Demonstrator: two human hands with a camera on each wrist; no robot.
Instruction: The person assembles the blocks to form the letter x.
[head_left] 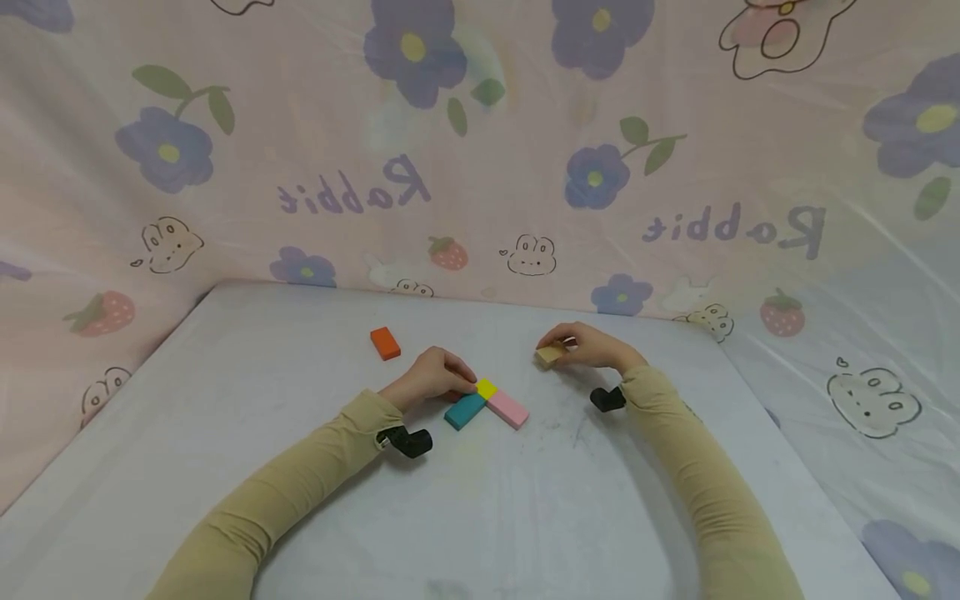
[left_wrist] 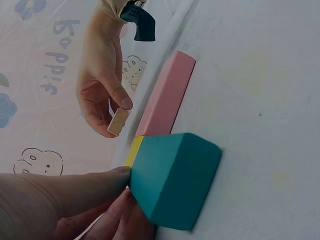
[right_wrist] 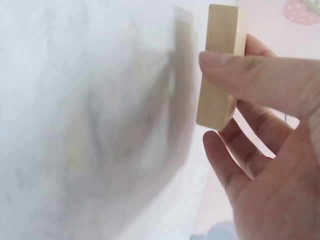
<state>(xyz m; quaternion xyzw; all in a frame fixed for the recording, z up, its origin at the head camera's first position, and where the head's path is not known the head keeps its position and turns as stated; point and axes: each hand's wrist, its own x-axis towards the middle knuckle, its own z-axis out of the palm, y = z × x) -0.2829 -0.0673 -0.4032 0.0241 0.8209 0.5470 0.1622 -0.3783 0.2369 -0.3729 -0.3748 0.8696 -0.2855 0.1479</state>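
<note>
In my right hand (head_left: pixel 592 346), a natural wood block (right_wrist: pixel 218 30) is pinched between thumb and fingers, held over the table's far right part. My left hand (head_left: pixel 433 377) bends over the small yellow block (head_left: pixel 487 389), gripping it at its left corner with thumb and fingertips. Close below these fingers lies a teal block (head_left: pixel 465 411), its end meeting the yellow one. A pink block (head_left: pixel 507 409) runs from the yellow block toward the near right, so the three form an angled shape. Part of the yellow block is hidden behind the teal one in the left wrist view.
An orange block (head_left: pixel 386 342) lies apart, farther back to the left. The white tabletop (head_left: pixel 480 517) ends at a printed curtain (head_left: pixel 487 167) behind and at the sides. Black wrist cameras (head_left: pixel 408 441) jut from both sleeves near the table surface.
</note>
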